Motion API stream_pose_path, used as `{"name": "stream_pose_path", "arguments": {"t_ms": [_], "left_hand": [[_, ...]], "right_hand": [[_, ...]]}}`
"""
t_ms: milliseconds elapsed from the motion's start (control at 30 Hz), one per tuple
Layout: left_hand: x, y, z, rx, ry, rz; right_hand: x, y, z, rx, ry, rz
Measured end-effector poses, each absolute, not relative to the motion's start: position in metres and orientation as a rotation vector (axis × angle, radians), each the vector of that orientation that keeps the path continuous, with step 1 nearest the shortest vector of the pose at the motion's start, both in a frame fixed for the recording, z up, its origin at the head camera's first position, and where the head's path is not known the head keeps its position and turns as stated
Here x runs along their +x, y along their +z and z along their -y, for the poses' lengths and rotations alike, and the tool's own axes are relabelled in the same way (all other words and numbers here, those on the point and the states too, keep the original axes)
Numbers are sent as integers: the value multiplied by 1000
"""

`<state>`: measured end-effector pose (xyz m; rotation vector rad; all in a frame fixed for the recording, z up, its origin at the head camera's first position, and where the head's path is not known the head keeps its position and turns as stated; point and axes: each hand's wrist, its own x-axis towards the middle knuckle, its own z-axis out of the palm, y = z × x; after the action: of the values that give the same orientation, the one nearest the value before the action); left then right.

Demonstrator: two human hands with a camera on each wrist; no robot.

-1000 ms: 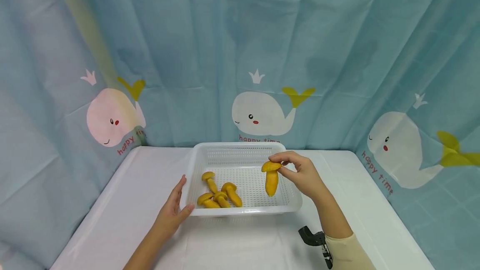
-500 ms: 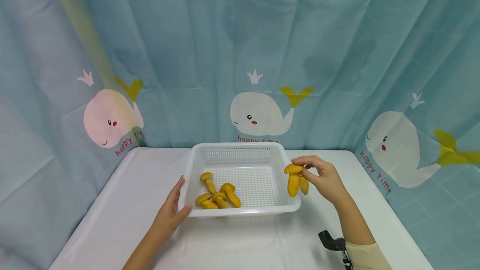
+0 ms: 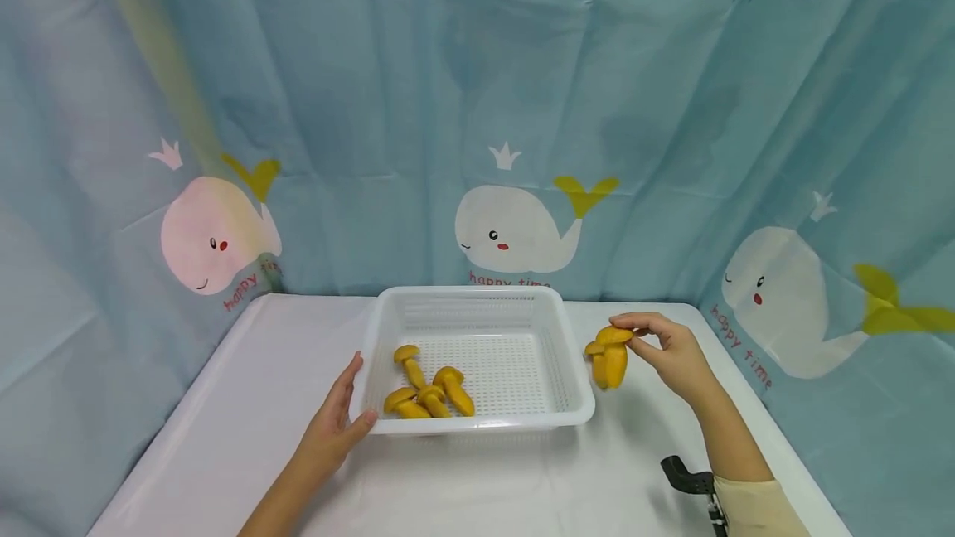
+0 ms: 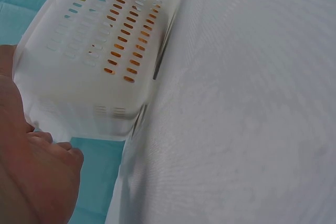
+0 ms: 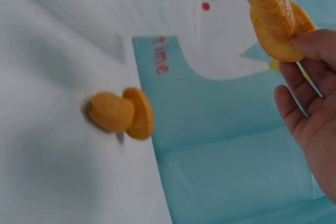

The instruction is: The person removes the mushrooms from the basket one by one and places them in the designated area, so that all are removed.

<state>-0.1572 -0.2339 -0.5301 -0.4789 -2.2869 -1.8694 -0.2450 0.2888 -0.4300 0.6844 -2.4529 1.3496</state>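
Observation:
My right hand [image 3: 671,359] pinches a yellow mushroom [image 3: 616,361] by its cap between thumb and fingers, to the right of a white perforated plastic basket [image 3: 515,419]. The stem of this mushroom points down in the head view. A second yellow mushroom [image 5: 113,113] lies on the table below the right hand, partly hidden behind the held one in the head view. At the basket's left front corner, my left hand [image 3: 328,429] holds the rim, thumb at the front and fingers along the side. Several yellow mushrooms [image 3: 453,388] lie inside, towards the basket's left front.
A white-covered table [image 3: 477,487] carries the basket. Blue curtains [image 3: 358,214] with printed whales stand behind the table and along both sides. A black bracket [image 3: 686,477] sits at the right wrist beside a beige sleeve [image 3: 757,508].
My right hand has carried the mushroom from above the basket's right side to beyond its right edge, over the table. The left hand stays on the basket.

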Motion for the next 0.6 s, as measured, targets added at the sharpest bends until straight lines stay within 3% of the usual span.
{"name": "stream_pose_path", "arguments": {"t_ms": [600], "left_hand": [[-154, -528, 232, -439, -1844, 2342]], "right_hand": [[-263, -455, -347, 427, 1328, 2583]]}}
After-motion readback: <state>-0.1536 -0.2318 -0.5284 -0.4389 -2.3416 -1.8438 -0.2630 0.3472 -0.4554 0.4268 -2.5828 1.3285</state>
